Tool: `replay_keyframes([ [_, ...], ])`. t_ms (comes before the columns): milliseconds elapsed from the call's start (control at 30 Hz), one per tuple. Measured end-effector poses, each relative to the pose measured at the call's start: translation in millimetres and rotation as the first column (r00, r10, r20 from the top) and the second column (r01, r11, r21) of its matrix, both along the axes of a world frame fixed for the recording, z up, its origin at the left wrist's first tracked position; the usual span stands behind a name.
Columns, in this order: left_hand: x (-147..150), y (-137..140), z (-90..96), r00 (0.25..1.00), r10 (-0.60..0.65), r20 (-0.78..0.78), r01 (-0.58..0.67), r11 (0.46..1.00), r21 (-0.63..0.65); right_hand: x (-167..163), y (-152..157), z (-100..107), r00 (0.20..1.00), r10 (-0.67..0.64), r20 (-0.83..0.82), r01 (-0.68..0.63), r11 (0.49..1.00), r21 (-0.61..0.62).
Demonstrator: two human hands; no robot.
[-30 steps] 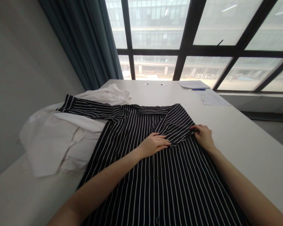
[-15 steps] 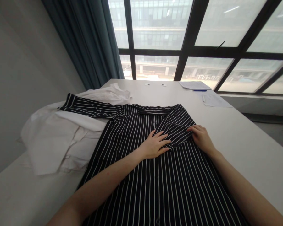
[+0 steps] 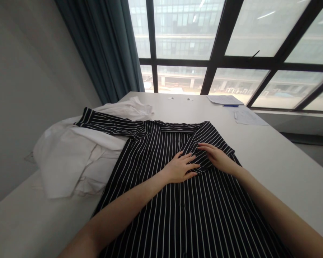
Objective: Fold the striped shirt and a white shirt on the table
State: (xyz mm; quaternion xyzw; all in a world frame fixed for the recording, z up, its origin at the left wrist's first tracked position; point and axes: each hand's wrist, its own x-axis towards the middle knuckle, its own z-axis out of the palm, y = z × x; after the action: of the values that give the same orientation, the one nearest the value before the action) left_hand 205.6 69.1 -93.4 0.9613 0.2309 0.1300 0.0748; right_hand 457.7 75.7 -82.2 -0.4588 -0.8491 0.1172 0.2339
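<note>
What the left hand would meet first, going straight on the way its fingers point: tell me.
Sliding over the shirt, the left hand would likely meet the right hand first. Depth is unclear: if the right hand hangs higher, the left hand might pass beneath it.

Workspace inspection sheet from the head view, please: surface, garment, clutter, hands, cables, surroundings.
Surface: white table, partly covered.
Garment: striped shirt spread out; one sleeve extends over white cloth, the opposite side is folded inward.
Clutter: papers and blue pen at the far right; two small white pieces near the far edge.
Left hand: fingers spread on the shirt.
Right hand: over the folded part; contact unclear.
Cables: nothing clearly seen.
Surroundings: window ahead, blue-grey curtain at left.
</note>
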Motion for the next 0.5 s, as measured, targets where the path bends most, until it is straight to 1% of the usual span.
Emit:
replay_keyframes([
  [67, 0, 0, 1.0, 1.0, 0.003, 0.0, -0.003, 1.0, -0.013, -13, 12, -11, 0.999, -0.004, 0.039, 0.002, 0.999, 0.044],
  [133, 0, -1, 2.8, 1.0, 0.003, -0.002, -0.003, 1.0, -0.031, -17, 26, -24, 0.991, -0.069, 0.114, 0.061, 0.995, 0.075],
  [233, 0, 0, 5.4, 1.0, -0.007, -0.01, 0.007, 0.998, -0.065, -9, 42, -37, 0.948, -0.187, 0.258, 0.168, 0.981, 0.093],
  [367, 1, 1, 6.1, 1.0, -0.006, -0.013, 0.004, 0.995, -0.1, 10, 60, -40, 0.879, -0.281, 0.386, 0.285, 0.957, 0.05],
  [500, 0, 2, 5.9, 1.0, -0.009, -0.02, 0.006, 0.993, -0.121, 24, 83, -36, 0.812, -0.394, 0.431, 0.439, 0.899, -0.005],
])
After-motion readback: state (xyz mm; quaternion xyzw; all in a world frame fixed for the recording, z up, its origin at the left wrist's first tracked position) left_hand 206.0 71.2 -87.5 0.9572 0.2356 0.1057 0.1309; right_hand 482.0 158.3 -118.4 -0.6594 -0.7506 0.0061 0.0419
